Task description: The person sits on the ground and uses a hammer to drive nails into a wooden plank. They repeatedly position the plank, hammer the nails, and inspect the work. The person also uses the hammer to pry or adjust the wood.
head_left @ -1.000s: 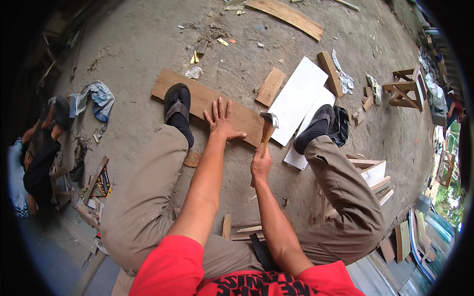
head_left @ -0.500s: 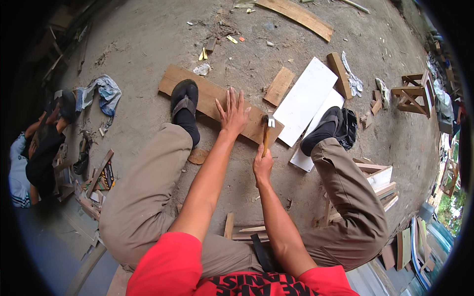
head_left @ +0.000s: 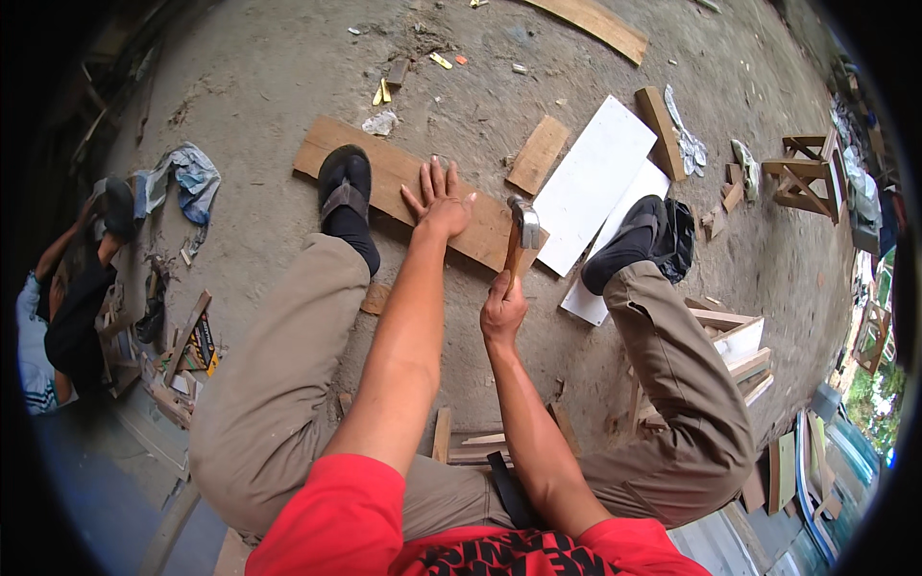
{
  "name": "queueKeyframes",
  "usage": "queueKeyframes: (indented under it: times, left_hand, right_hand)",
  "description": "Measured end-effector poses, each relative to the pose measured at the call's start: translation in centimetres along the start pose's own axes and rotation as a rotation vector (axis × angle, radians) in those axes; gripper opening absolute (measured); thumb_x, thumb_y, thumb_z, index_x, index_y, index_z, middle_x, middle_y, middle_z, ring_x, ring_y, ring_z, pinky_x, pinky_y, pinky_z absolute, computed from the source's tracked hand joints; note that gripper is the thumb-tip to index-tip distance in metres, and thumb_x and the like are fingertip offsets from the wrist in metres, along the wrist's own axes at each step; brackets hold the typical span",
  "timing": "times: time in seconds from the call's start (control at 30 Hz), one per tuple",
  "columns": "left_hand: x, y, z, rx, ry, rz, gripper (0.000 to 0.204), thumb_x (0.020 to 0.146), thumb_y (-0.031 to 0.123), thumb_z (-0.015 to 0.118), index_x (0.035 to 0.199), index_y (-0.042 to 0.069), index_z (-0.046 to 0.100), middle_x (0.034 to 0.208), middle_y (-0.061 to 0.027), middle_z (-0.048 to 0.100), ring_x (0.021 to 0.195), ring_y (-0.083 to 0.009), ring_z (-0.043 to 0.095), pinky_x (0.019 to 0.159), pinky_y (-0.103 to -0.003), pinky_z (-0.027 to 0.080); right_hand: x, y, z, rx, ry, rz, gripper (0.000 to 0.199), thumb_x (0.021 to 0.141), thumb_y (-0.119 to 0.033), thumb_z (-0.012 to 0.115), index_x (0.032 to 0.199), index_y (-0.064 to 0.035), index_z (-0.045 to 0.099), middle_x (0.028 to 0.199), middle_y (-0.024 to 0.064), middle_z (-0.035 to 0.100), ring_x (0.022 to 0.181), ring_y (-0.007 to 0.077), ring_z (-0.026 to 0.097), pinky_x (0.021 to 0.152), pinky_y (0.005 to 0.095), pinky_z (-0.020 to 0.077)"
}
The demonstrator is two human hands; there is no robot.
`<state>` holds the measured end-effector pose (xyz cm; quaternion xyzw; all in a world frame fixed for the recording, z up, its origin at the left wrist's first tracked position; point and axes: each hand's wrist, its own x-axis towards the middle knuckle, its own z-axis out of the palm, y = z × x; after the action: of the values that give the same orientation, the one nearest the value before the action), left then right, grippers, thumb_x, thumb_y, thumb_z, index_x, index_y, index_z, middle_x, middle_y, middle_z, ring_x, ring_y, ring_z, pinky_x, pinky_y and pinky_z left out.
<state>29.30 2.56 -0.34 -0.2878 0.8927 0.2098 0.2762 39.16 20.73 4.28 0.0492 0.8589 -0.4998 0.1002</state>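
A brown wooden plank (head_left: pixel 396 182) lies slantwise on the ground, with my left shoe (head_left: pixel 344 180) resting on its left part. My left hand (head_left: pixel 442 202) presses flat on the plank's middle, fingers spread. In my right hand (head_left: pixel 503 312) is a claw hammer (head_left: pixel 521 235), gripped by its wooden handle. The metal head stands over the plank's right end; whether it touches the wood I cannot tell. Any nail there is too small or hidden to make out.
White boards (head_left: pixel 595 187) lie right of the plank, beside a short wooden piece (head_left: pixel 539 154) and a wooden block (head_left: pixel 660 132). My right shoe (head_left: pixel 629 240) is by the boards. A small wooden stool (head_left: pixel 807 178) stands far right. Another person (head_left: pixel 60 317) sits far left.
The hammer's head has tipped up, showing larger, and my right hand has shifted slightly left and down. My left hand stays flat on the plank, moved a little left. The whole view has shifted slightly.
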Motion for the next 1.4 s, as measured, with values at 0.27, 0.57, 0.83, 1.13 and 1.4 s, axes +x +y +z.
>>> queueKeyframes:
  times: [0.27,0.57,0.83,1.13,1.4]
  left_hand:
    - [0.1,0.4,-0.1,-0.011,-0.019,0.014,0.087,0.100,0.056,0.040,0.161,0.018,-0.010,0.165,-0.0105,-0.026,0.152,-0.0308,-0.023,0.112,-0.071,-0.015]
    - [-0.2,0.0,0.1,-0.022,-0.008,-0.005,0.087,0.100,0.056,0.041,0.161,0.019,-0.009,0.165,-0.0106,-0.026,0.152,-0.0315,-0.024,0.111,-0.071,-0.015]
    - [-0.2,0.4,-0.4,-0.015,-0.036,-0.019,0.083,0.102,0.053,0.038,0.161,0.021,-0.010,0.165,-0.0085,-0.027,0.152,-0.0305,-0.023,0.111,-0.071,-0.016]
    - [-0.5,0.3,-0.2,-0.020,-0.018,-0.009,0.083,0.101,0.053,0.040,0.161,0.023,-0.009,0.166,-0.0098,-0.023,0.152,-0.0321,-0.023,0.111,-0.071,-0.016]
    - [-0.1,-0.3,-0.2,-0.033,0.029,-0.005,0.083,0.101,0.054,0.040,0.161,0.023,-0.008,0.166,-0.0097,-0.023,0.152,-0.0325,-0.022,0.111,-0.071,-0.016]
  right_hand:
    - [1.2,-2.0,-0.4,0.068,0.054,-0.092,0.054,0.106,-0.049,0.042,0.086,-0.0011,0.054,0.060,0.0132,0.052,0.054,0.0248,0.051,0.055,0.0410,0.0434]
    - [1.0,0.2,-1.0,-0.040,0.000,0.049,0.054,0.106,-0.048,0.043,0.081,-0.0023,0.054,0.061,0.0078,0.050,0.055,0.0198,0.050,0.055,0.0380,0.0421]
    - [5.6,-7.6,-2.5,0.612,0.087,-0.228,0.051,0.107,-0.050,0.042,0.079,-0.0078,0.046,0.063,-0.0023,0.042,0.054,0.0063,0.039,0.048,0.0251,0.0298]
    - [1.4,2.4,-1.3,-0.105,-0.060,0.016,0.057,0.106,-0.051,0.042,0.080,-0.0019,0.054,0.059,0.0087,0.049,0.058,0.0193,0.051,0.055,0.0387,0.0433]
    - [2.8,0.0,-0.8,0.460,0.017,-0.094,0.056,0.105,-0.056,0.040,0.074,-0.0095,0.046,0.063,-0.0022,0.047,0.054,0.0080,0.042,0.049,0.0256,0.0332]
